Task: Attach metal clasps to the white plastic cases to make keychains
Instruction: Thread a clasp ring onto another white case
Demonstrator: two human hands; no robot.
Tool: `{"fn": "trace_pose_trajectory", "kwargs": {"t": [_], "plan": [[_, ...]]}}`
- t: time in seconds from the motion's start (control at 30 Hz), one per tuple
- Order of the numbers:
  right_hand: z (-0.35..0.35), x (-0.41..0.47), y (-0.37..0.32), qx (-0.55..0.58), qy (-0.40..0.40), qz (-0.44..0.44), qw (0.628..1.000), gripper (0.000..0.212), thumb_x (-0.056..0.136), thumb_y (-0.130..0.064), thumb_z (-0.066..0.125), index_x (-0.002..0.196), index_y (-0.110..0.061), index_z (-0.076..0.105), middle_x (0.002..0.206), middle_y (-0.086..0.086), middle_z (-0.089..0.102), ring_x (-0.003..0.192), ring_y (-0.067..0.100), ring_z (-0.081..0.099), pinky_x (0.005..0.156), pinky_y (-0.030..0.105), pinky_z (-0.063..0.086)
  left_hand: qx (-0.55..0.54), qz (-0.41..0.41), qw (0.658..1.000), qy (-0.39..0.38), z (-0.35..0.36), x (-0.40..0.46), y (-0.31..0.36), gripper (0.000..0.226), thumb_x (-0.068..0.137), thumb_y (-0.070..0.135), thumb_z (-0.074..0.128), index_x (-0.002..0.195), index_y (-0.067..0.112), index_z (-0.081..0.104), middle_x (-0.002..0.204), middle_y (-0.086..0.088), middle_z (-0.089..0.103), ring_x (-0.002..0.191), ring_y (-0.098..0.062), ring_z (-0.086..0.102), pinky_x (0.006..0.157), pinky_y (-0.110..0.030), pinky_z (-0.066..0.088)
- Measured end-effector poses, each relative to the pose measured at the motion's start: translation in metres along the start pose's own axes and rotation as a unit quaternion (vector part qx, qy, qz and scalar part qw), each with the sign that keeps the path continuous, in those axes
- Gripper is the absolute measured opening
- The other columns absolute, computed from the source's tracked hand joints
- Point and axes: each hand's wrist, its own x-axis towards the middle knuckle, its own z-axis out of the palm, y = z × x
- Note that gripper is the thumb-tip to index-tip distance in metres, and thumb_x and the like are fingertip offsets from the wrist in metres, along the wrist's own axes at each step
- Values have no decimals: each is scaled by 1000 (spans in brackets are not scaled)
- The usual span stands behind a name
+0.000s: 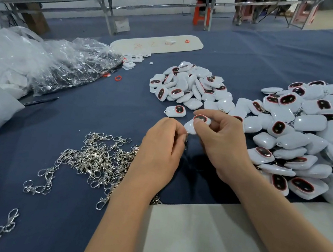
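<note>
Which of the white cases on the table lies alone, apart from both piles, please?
The single white case just left of the right hand; bare cloth surrounds it.

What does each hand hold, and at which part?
Right hand grips a white case by its sides; left hand pinches a metal clasp at its top.

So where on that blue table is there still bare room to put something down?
Bare cloth lies between the clasp pile and the plastic bags, and beyond the smaller case pile toward the white tray. The right side is crowded with the big case heap.
</note>
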Motion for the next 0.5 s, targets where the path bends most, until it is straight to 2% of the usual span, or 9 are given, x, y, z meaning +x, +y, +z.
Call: {"fn": "trace_pose_trajectory", "kwargs": {"t": [0.17, 0.5], "plan": [[0, -2, -2, -20, 8, -17, 1000, 14, 85, -23, 63, 93, -23, 75, 50, -17, 46, 45, 3, 33, 44, 12, 30, -1, -2, 1000, 1, 1, 0, 1, 10, 98, 9, 57, 89, 13, 59, 89, 7, 57, 82, -11, 52, 73, -28, 44], [0, -6, -7, -47, 18, -37, 998, 17, 79, -25, 62, 89, -17, 73, 54, -16, 45, 52, 4, 34, 49, 13, 31, 11, -14, 1000, 1, 2, 0, 2, 12, 95, 8, 56, 85, 15, 57, 86, 8, 55, 79, -11, 51, 70, -27, 42]]}}
